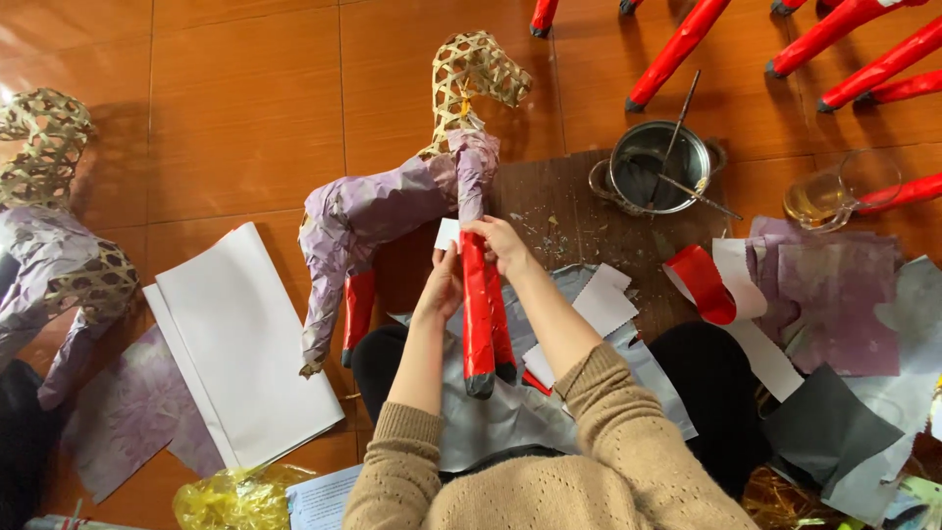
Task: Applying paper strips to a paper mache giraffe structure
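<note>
A: Woven bamboo horse frame, partly papered in crinkled purple, lies on its side on the brown tiled floor. Head bare lattice, pointing away from the person. Two front legs wrapped in glossy red paper with dark tips.

B: Hands?

A: Left hand sits against the left side of the red front legs, just below the horse's chest; fingers curled around the near leg, thumb by a small white paper scrap. Right hand is at the top of the same legs, fingers pinched narrow on the paper where red meets purple. Whether the scrap is held by one hand or both, cannot tell.

B: Surroundings, relative to the horse?

A: Right of its neck: a dark board carrying a metal pot with sticks in it. Further right, a glass cup, a curl of red paper, purple sheets. Left of its rump: a stack of white paper. Far left: a second papered frame. Beyond the pot: several red-wrapped legs.
</note>
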